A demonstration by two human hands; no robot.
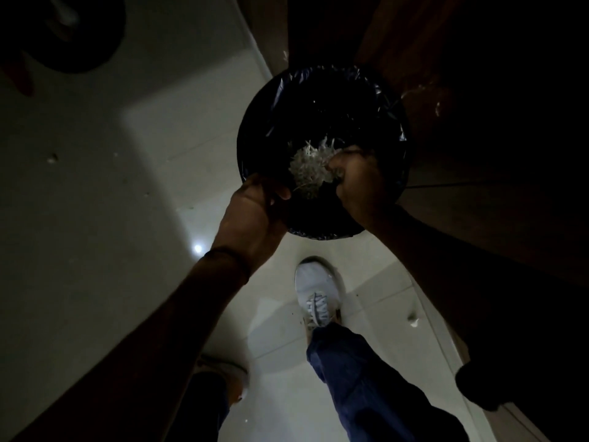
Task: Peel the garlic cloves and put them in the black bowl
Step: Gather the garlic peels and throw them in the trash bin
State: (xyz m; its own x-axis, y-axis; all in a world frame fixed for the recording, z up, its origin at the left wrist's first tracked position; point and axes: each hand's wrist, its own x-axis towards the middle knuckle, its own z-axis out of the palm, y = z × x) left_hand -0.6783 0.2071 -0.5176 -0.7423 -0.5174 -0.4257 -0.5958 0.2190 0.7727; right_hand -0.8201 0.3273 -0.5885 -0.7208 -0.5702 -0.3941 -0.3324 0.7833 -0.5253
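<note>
A pale heap of garlic peels (309, 170) hangs over the open mouth of a round bin lined with a black bag (318, 100). My left hand (255, 208) grips the rim of a dark round dish (318, 223) tilted over the bin, thumb on top; in the dim light I cannot tell whether it is the black bowl. My right hand (357, 180) reaches in from the right, its fingers curled into the heap of peels. No garlic cloves show.
The bin stands on a pale tiled floor (159, 154) against dark wooden cabinet fronts (446, 74). My white shoe (317, 288) and blue trouser leg are just below the bin. Small scraps of peel (412, 320) lie on the floor. A dark round object (79, 36) sits top left.
</note>
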